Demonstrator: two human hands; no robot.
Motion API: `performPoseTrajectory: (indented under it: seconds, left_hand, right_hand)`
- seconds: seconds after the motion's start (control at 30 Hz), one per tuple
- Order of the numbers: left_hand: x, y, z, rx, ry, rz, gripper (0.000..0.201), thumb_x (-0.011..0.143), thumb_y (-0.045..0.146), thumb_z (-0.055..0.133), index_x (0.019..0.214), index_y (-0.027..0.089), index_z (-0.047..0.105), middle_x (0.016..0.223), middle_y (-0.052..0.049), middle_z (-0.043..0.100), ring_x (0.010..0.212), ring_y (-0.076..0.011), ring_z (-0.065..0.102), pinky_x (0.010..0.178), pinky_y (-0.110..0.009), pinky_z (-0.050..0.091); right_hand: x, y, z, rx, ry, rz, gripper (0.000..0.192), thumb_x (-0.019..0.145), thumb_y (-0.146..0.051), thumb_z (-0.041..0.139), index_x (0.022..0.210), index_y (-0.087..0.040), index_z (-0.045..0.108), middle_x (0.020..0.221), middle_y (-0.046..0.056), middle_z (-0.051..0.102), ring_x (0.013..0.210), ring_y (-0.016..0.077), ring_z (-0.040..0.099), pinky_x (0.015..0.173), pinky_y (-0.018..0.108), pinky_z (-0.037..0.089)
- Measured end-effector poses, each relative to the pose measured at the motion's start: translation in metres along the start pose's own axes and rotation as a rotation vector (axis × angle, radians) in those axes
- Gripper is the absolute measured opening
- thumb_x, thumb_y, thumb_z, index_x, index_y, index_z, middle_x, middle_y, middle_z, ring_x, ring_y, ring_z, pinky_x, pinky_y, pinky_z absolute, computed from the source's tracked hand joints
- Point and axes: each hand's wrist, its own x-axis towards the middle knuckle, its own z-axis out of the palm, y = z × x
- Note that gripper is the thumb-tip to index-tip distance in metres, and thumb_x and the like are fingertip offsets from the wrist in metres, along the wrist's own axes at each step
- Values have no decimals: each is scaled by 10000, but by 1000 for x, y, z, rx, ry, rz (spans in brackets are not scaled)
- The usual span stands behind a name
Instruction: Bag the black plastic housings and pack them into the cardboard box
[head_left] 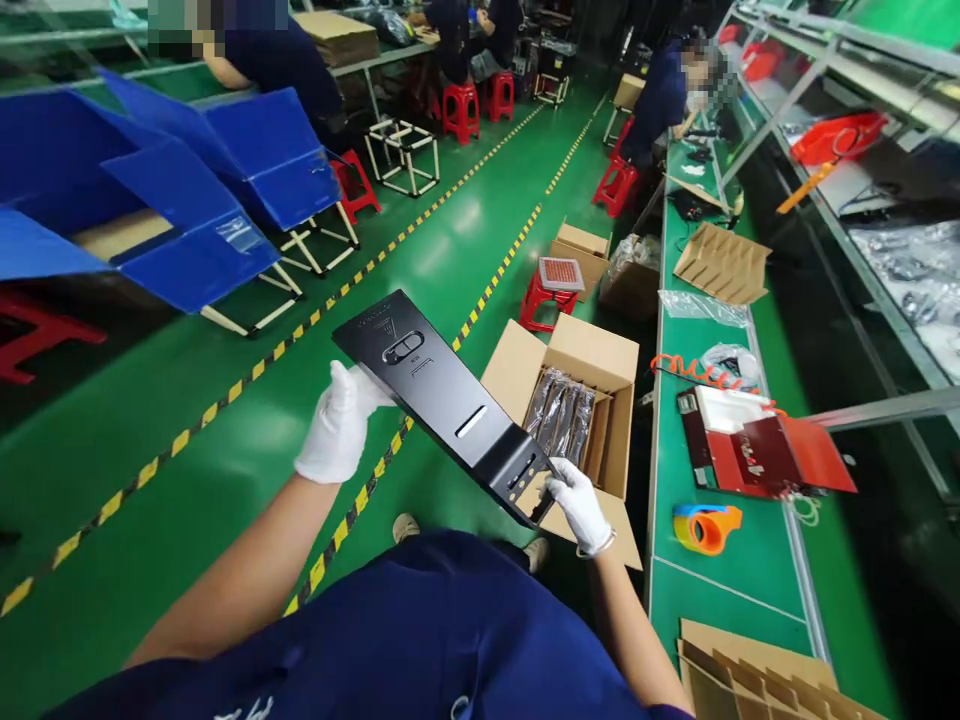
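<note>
Black panel (450,405) held in air between both gloved hands: left hand (339,425) clasps its far edge, right hand (579,505) pinches the near end. Open carton (577,400) of wrapped parts just beyond right hand. Step, judged: inspecting panel; turning it needs both grips firm.

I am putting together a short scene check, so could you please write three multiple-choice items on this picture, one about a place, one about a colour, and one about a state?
1. Where is the open cardboard box?
A on the conveyor
B on the floor beside the conveyor
C on a stool

2. What colour is the tape dispenser?
A orange and blue
B white
C black

3. How is the black panel held?
A by one hand
B by both gloved hands
C lying on the floor

Answers: B, it stands on green floor left of the belt; A, orange body, blue end; B, the left hand and the right hand grip opposite ends.
</note>
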Motion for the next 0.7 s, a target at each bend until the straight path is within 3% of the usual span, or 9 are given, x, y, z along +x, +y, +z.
performPoseTrajectory:
  seconds: [0.13,0.27,0.33,0.47,0.6,0.7]
  left_hand:
    - [32,21,-107,-57,123,-65,825,715,894,566,1081,179,752,1003,-151,786,1030,-370,730,794,-468,641]
    - [57,41,-180,-195,191,-106,773,662,877,652,1119,257,714,1184,-114,754,1162,-386,675,851,-539,629]
    - [69,47,-200,-311,224,-80,711,704,858,636,1109,278,706,1282,-84,718,1283,-373,604,941,-554,603]
    - [101,49,-225,-523,237,-94,756,755,902,480,992,228,728,1227,-114,735,1352,-384,546,1052,-598,542]
    - [154,49,-240,-554,262,-152,630,827,789,511,1003,230,742,1246,-88,740,1363,-356,547,1106,-581,505]
    - [211,55,-246,-539,299,-146,524,855,687,549,1025,231,744,1213,-48,762,1375,-356,535,1134,-576,482]
  right_hand:
    - [36,-27,93,-117,-75,-44,208,687,-362,590,808,-200,639,700,2,654,629,171,603,638,314,544]
    - [79,-47,161,-385,-29,-297,241,776,-395,590,882,-198,680,795,48,722,736,208,674,740,368,587]
    - [103,-58,180,-514,19,-534,245,816,-355,584,973,-195,683,896,85,750,817,229,715,804,404,603]
    - [156,-82,205,-684,104,-967,171,882,-266,604,1042,-211,634,1067,133,745,1010,249,738,904,446,614]
    - [222,-100,236,-753,240,-1154,182,912,-231,626,1092,-235,597,1134,143,725,1050,262,738,898,467,629]
    - [285,-113,270,-670,311,-1165,276,912,-247,640,1182,-236,584,1188,158,708,1087,283,726,933,490,617]
